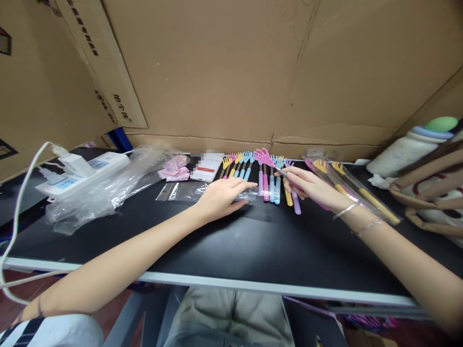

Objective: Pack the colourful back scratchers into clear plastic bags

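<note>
Our right hand [306,183] hides most of the handle of the pink scratcher [265,157], so we see its hand-shaped head and a short metal stretch of shaft. Our left hand [221,197] covers part of a flat clear bag [177,192], whose outline is hard to follow; we cannot tell whether the palm touches it. Pixelation blurs part of the white box [207,168] beyond our left hand, and the picture's right edge cuts off a brown bag [415,193].

Our left forearm reaches up and inward, the left hand palm down with its fingers loosely spread and pointing right. Our right forearm, wearing bracelets, angles in from the lower right, its fingers closed around the pink scratcher, which points up and left. The hands are apart.

Between and beyond our hands, colourful scratchers [272,185] lie in a row on the black tabletop [253,246]. Pink packets [174,168] lie beyond and left of our left hand; bagged scratchers [372,198] lie right of our right hand.
</note>
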A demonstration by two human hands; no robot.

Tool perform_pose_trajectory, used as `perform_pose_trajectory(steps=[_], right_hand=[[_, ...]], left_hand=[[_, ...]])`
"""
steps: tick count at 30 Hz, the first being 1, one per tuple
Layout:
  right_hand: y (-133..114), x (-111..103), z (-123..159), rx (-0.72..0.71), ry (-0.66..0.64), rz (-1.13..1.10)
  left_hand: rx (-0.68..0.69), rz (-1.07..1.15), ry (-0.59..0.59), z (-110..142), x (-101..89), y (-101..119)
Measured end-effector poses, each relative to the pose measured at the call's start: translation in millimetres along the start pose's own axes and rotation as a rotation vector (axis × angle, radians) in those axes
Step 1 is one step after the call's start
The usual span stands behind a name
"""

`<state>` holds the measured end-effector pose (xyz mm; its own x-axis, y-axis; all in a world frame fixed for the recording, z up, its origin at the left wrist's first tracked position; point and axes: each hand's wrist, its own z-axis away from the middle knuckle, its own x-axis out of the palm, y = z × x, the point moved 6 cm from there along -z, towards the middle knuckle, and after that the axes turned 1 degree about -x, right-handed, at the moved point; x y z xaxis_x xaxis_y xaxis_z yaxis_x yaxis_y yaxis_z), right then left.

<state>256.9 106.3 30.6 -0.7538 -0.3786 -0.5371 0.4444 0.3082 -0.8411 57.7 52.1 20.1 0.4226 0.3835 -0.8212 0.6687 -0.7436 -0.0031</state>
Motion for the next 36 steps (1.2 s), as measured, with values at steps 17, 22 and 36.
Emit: perform_pose_trajectory(steps=[17,22,36], right_hand=[[19,-13,10,0.010,-0.129,0.183],[21,-12,9,0.010,-0.141,0.166],[27,-8,10,0.025,-0.234,0.292]], left_hand=[[-0.060,-0.017,0.021,-2,-9.9,-4],[-0.066,-0.021,0.011,-1,-9.7,-6],[-0.083,-0.010,-0.019,0,-8.9,-9]])
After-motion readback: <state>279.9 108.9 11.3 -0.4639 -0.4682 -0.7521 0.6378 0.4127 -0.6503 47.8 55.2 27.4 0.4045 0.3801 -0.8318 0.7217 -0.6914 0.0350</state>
